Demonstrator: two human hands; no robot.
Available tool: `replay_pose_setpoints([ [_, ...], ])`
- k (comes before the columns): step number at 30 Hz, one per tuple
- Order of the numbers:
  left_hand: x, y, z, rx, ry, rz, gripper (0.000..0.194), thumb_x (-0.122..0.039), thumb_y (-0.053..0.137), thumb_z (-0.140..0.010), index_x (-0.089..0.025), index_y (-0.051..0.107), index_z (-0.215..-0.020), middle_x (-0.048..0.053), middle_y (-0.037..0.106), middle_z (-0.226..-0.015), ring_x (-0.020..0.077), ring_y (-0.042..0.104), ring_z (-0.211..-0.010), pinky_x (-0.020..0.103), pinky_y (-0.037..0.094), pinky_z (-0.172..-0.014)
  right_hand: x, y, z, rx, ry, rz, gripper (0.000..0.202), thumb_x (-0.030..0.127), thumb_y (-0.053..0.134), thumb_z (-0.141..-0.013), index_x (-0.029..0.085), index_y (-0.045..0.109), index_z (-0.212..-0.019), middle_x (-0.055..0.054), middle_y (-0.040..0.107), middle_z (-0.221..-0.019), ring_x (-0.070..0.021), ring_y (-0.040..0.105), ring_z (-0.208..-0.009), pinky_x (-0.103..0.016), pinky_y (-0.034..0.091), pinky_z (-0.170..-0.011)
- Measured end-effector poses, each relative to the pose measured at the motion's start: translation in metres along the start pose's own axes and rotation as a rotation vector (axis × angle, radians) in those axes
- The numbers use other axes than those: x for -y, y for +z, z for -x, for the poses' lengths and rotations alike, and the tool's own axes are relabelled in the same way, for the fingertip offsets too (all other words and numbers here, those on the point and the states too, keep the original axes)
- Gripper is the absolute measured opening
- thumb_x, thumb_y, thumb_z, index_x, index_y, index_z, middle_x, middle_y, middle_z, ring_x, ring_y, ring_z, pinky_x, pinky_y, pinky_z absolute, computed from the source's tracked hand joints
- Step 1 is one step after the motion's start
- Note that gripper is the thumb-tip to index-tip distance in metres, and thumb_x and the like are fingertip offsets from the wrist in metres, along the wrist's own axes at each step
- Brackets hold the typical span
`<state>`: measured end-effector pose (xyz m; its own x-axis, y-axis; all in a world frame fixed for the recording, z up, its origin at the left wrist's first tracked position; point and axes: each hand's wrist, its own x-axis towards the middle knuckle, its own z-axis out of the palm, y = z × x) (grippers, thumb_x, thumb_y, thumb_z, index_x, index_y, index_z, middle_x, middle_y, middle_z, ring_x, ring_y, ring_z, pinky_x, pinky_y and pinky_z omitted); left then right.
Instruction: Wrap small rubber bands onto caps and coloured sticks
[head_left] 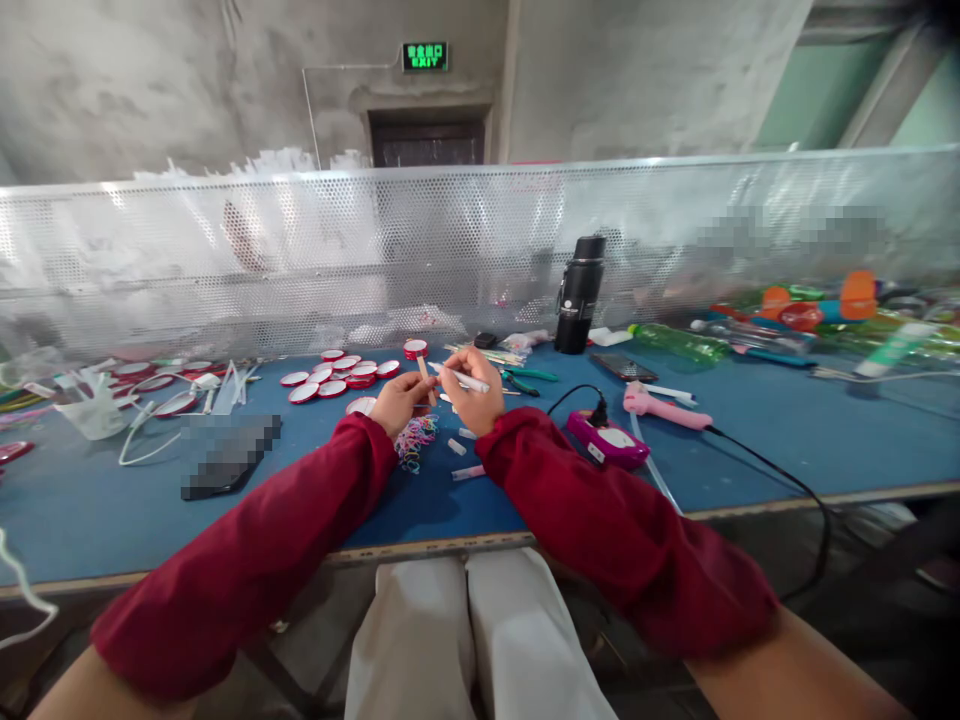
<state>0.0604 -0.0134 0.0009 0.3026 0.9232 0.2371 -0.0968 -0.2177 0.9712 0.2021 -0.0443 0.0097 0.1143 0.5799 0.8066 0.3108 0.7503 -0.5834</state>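
My L hand (399,402) pinches the stick (423,369) near-upright, prob. to steady it; R hand (480,402) grips the white pen (471,381) close by, prob. for control. Elastic bands (412,442) at their 6 o'clock.

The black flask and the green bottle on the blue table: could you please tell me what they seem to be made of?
The black flask looks like metal with a dark, satin coating, judging by its soft highlights, though plastic is possible. The green bottle seems to be thin, glossy plastic, being see-through with bright glints.
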Motion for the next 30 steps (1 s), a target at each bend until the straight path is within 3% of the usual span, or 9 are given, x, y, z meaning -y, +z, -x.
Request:
replay_pose_setpoints([
  [9,-0.0035,0.0032,0.0021,0.012,0.056,-0.054,0.048,-0.055,0.077,-0.058,-0.015,0.057,-0.076,-0.001,0.059,-0.068,0.0103,0.055,-0.061,0.025,0.048,-0.059,0.0026,-0.0022,0.001,0.034,-0.02,0.098,0.009,0.032,0.058,-0.083,0.024,0.054,-0.081,0.0,0.059,-0.072,-0.0151,0.054,-0.065,-0.028,0.042,-0.062],
  [30,-0.0036,0.0074,0.0042,0.015,0.049,-0.077,0.029,-0.039,0.073,-0.069,-0.015,0.057,-0.073,-0.001,0.059,-0.064,0.0113,0.057,-0.057,0.028,0.051,-0.06,0.0022,-0.001,0.0025,0.046,-0.041,0.16,0.015,0.037,0.056,-0.086,0.024,0.055,-0.08,0.0,0.061,-0.072,-0.0148,0.054,-0.063,-0.028,0.038,-0.06],
])
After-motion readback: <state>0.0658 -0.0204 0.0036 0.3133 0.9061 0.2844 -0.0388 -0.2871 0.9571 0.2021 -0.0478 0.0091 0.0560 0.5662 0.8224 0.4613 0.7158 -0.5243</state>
